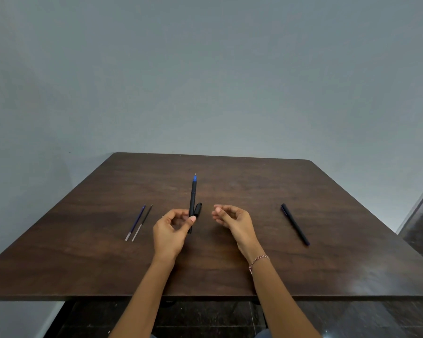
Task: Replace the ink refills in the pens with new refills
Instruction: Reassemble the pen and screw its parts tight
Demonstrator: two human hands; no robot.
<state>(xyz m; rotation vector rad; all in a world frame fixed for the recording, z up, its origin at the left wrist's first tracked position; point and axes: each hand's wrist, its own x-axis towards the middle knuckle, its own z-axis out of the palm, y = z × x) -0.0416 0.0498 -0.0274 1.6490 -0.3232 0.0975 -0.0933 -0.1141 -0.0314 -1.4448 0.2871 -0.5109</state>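
My left hand (172, 230) pinches an uncapped black pen (193, 198) near its lower end and holds it upright, its blue tip pointing away from me. The pen's black cap (197, 209) lies on the dark wooden table (230, 269) just right of the pen. Close to the cap on its right, my right hand (230, 218) hovers with fingers curled and nothing in them. Two thin refills (138, 222), one blue and one dark, lie side by side to the left. A second capped black pen (295, 224) lies to the right.
A grey wall stands behind the table's far edge. The table's near edge runs across the bottom, with a dark tiled floor (205, 318) under it. More dark flooring shows past the right edge.
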